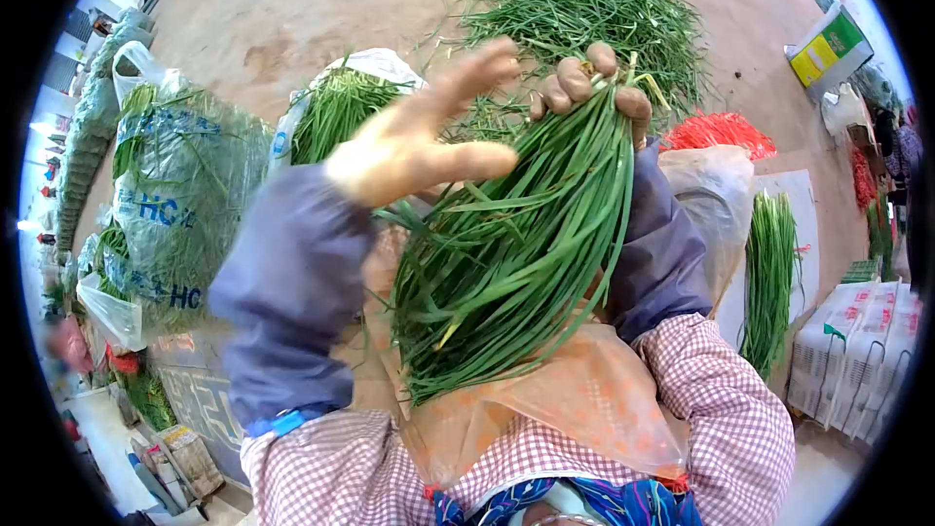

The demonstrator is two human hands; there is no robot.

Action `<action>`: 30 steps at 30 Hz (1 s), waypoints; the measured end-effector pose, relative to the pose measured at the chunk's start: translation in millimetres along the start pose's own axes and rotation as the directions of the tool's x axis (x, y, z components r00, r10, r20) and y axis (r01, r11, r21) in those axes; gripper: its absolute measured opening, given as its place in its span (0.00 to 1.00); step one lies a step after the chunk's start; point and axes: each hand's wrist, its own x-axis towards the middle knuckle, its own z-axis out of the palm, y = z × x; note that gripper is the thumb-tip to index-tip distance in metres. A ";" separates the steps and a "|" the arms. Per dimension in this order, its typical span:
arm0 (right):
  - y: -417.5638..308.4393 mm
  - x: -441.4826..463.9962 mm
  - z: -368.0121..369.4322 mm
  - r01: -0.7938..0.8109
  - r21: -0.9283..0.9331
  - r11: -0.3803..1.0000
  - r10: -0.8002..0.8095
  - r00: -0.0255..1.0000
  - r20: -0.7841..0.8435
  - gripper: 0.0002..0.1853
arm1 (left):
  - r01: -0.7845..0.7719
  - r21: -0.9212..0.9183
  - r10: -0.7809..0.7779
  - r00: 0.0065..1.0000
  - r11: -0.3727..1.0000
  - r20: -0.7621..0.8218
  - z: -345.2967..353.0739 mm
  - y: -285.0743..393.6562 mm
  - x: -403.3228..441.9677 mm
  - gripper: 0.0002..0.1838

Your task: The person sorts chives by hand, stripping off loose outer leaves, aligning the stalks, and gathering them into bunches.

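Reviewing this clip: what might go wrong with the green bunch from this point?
Only the right hand grips the bunch, near one end, so inner strands might slip out if that grip loosens.

The leaves hang fanned out, some straying sideways; the open left hand could bend or tear them if it closes carelessly.

Any dropped strands could get lost in the loose pile just beyond.
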 end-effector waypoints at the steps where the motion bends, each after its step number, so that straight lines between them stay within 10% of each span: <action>1: -4.5 -0.9 0.7 0.023 -0.006 1.000 -0.023 0.999 0.038 0.13 | 0.109 -0.151 -0.092 0.989 0.982 0.117 13.8 -19.8 13.1 0.58; 9: -27.8 -19.9 -36.4 0.051 0.038 0.998 -0.051 0.999 -0.014 0.15 | 0.346 -0.688 -0.121 0.927 0.638 0.354 77.1 -80.7 -28.2 0.50; 15: -18.4 -26.1 -54.0 0.053 0.054 0.997 -0.045 0.988 -0.151 0.17 | 0.410 -0.760 -0.245 0.912 0.504 0.329 92.6 -89.3 -56.3 0.46; 23: -15.5 -27.4 -63.7 0.035 0.061 0.998 -0.020 0.973 -0.228 0.16 | 0.341 -0.635 -0.129 0.926 0.693 0.355 102.3 -137.2 -78.9 0.44; 30: -12.7 -27.3 -66.8 0.020 0.031 0.999 -0.014 0.986 -0.166 0.15 | 0.311 -0.860 -0.005 0.941 0.405 0.338 109.9 -123.6 -79.2 0.43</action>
